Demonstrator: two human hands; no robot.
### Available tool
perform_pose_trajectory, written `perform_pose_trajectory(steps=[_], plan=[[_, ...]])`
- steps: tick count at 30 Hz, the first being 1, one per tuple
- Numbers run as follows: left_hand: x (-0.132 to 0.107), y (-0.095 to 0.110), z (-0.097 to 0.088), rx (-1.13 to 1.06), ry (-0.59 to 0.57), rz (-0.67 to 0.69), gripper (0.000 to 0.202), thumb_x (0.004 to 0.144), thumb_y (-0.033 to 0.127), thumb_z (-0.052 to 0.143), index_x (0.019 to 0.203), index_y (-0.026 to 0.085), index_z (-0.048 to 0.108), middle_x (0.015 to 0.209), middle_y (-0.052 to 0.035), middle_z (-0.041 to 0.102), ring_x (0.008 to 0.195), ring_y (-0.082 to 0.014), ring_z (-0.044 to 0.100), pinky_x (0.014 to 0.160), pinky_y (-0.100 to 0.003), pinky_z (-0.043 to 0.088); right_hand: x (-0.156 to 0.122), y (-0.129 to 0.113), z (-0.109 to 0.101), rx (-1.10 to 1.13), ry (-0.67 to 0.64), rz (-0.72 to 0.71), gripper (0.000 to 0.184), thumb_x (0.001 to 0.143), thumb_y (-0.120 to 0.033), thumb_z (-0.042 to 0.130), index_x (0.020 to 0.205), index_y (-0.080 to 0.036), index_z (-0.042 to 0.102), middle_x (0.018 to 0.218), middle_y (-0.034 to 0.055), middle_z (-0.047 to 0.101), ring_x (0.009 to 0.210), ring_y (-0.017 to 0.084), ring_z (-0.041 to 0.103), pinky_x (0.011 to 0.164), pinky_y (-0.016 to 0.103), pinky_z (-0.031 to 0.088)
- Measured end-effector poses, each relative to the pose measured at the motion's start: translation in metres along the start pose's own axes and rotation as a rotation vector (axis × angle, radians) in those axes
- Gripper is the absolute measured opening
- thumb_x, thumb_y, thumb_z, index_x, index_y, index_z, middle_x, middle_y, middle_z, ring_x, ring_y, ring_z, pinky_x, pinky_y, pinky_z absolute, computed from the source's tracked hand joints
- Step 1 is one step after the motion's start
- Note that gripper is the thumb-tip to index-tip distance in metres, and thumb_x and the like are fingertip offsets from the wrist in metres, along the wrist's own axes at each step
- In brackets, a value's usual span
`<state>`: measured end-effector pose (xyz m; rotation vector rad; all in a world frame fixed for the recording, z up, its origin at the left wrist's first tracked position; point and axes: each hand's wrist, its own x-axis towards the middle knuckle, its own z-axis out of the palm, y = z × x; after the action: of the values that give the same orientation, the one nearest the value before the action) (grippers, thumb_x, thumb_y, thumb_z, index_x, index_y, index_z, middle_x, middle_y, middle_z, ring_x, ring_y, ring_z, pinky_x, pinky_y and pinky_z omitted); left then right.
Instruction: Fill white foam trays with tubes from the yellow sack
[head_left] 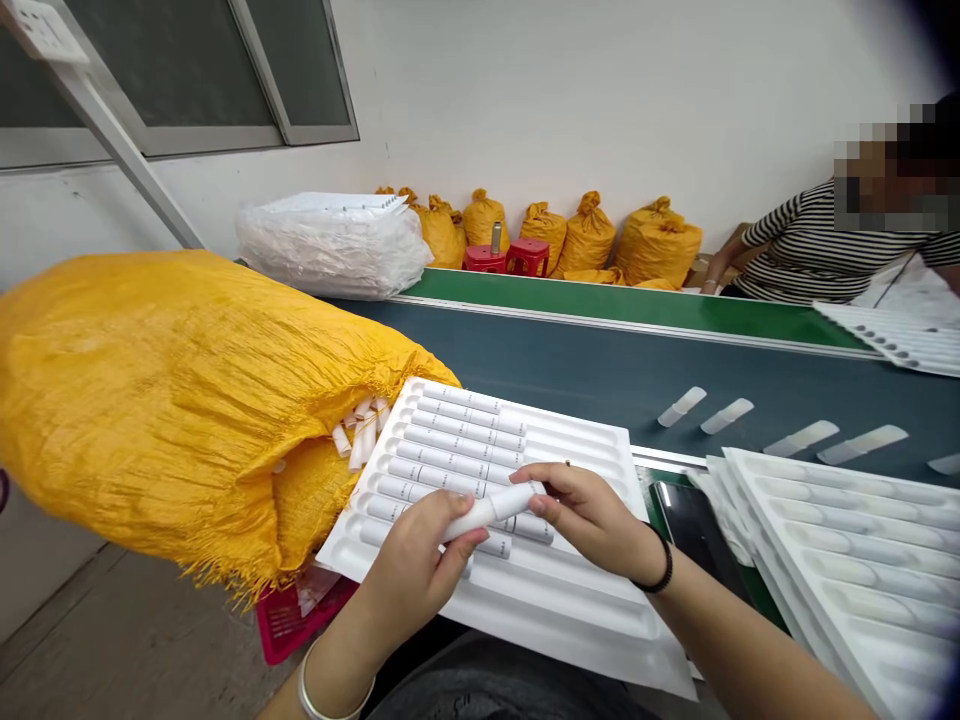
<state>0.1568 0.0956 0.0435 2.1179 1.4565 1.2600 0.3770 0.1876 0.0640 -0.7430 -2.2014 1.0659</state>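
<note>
Alongside, yellow sack [187, 380] crowding white tray [574, 440]; phone [694, 525] opposite.

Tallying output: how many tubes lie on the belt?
5, left to right beyond the trays: first tube, second tube, third tube, fourth tube, fifth tube (cut off at right). More may be hidden.

A smooth, slender white tube [472, 519] is lying slantwise above the white grooved tray [589, 442], its plain end sitting in the left hand [424, 550]. A white cylindrical cap [514, 502], showing small dark marks near its far end, is meeting it in line, the right hand [589, 510] gripping it.
</note>
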Motion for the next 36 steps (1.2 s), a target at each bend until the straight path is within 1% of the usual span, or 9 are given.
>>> perform_pose_trajectory(steps=[6, 10, 13, 17, 20, 23, 27, 31, 36], plan=[[-0.002, -0.004, 0.001, 0.067, -0.013, 0.132, 0.039, 0.082, 0.012, 0.063, 0.118, 0.023, 0.053, 0.097, -0.0068, 0.067, 0.091, -0.0204, 0.064, 0.083, -0.03, 0.052, -0.002, -0.001, 0.001, 0.18, -0.079, 0.174, 0.033, 0.095, -0.041, 0.047, 0.111, -0.015, 0.06, 0.078, 0.0041, 0.061, 0.065, 0.012, 0.055, 0.06, 0.025, 0.05], [-0.005, -0.003, -0.001, -0.041, -0.052, -0.093, 0.04, 0.083, 0.019, 0.064, 0.12, 0.025, 0.05, 0.102, -0.0069, 0.066, 0.093, -0.0209, 0.065, 0.078, -0.028, 0.053, -0.005, -0.003, -0.004, -0.087, -0.107, -0.073, 0.038, 0.093, -0.031, 0.053, 0.13, -0.021, 0.05, 0.11, 0.0104, 0.061, 0.091, 0.018, 0.058, 0.081, 0.033, 0.051], [-0.009, 0.0, 0.001, -0.21, -0.114, -0.249, 0.035, 0.085, 0.022, 0.06, 0.118, 0.025, 0.048, 0.1, -0.0062, 0.064, 0.084, -0.019, 0.065, 0.064, -0.024, 0.054, -0.012, -0.01, -0.003, -0.183, -0.108, -0.221, 0.034, 0.094, -0.022, 0.05, 0.127, -0.019, 0.051, 0.106, 0.0106, 0.062, 0.096, 0.018, 0.058, 0.084, 0.031, 0.051], [-0.017, 0.004, 0.013, -0.229, -0.104, -0.207, 0.021, 0.084, 0.021, 0.061, 0.103, 0.025, 0.053, 0.089, -0.0039, 0.064, 0.08, -0.019, 0.065, 0.068, -0.026, 0.054, -0.017, -0.018, 0.008, -0.32, -0.111, -0.298, 0.033, 0.095, -0.022, 0.048, 0.128, -0.016, 0.05, 0.104, 0.0111, 0.065, 0.095, 0.018, 0.06, 0.082, 0.029, 0.051], [-0.021, 0.001, 0.018, -0.142, -0.163, -0.146, 0.04, 0.083, 0.024, 0.063, 0.12, 0.025, 0.049, 0.11, -0.0093, 0.065, 0.1, -0.0238, 0.064, 0.084, -0.033, 0.053, -0.007, -0.004, 0.008, -0.632, -0.119, -0.285, 0.026, 0.094, -0.022, 0.048, 0.116, -0.015, 0.059, 0.099, 0.0118, 0.066, 0.09, 0.021, 0.061, 0.08, 0.033, 0.05], [-0.023, -0.019, 0.007, 0.032, -0.211, -0.17, 0.069, 0.081, 0.032, 0.065, 0.141, 0.02, 0.033, 0.141, -0.0168, 0.046, 0.129, -0.0313, 0.046, 0.102, -0.044, 0.043, 0.012, 0.037, -0.022, -0.951, 0.039, -0.023, 0.017, 0.087, -0.021, 0.053, 0.092, -0.012, 0.067, 0.088, 0.014, 0.065, 0.08, 0.023, 0.061, 0.071, 0.032, 0.046], [-0.022, -0.08, -0.035, 0.441, -0.147, -0.474, 0.047, 0.089, 0.03, 0.045, 0.133, 0.013, 0.044, 0.136, -0.016, 0.051, 0.129, -0.027, 0.046, 0.107, -0.042, 0.039, 0.029, 0.116, -0.099, -0.891, 0.403, 0.747, 0.037, 0.084, -0.038, 0.055, 0.112, -0.014, 0.062, 0.096, 0.0155, 0.065, 0.088, 0.026, 0.061, 0.069, 0.031, 0.041], [-0.018, -0.147, -0.079, 0.66, -0.121, -0.705, 0.044, 0.082, 0.01, 0.037, 0.123, 0.005, 0.051, 0.124, -0.0199, 0.058, 0.12, -0.0273, 0.053, 0.102, -0.041, 0.041, 0.028, 0.174, -0.151, -0.78, 0.353, 0.969, 0.039, 0.082, -0.037, 0.057, 0.095, -0.002, 0.068, 0.088, 0.0265, 0.065, 0.081, 0.031, 0.063, 0.062, 0.035, 0.04], [-0.011, -0.186, -0.113, 0.88, -0.144, -0.884, 0.042, 0.078, 0.008, 0.035, 0.114, -0.005, 0.054, 0.115, -0.0348, 0.053, 0.112, -0.0426, 0.052, 0.09, -0.058, 0.041, 0.023, 0.191, -0.16, -0.699, 0.266, 1.093, 0.016, 0.077, -0.025, 0.062, 0.079, -0.011, 0.069, 0.073, 0.015, 0.067, 0.066, 0.025, 0.064, 0.059, 0.032, 0.043]])
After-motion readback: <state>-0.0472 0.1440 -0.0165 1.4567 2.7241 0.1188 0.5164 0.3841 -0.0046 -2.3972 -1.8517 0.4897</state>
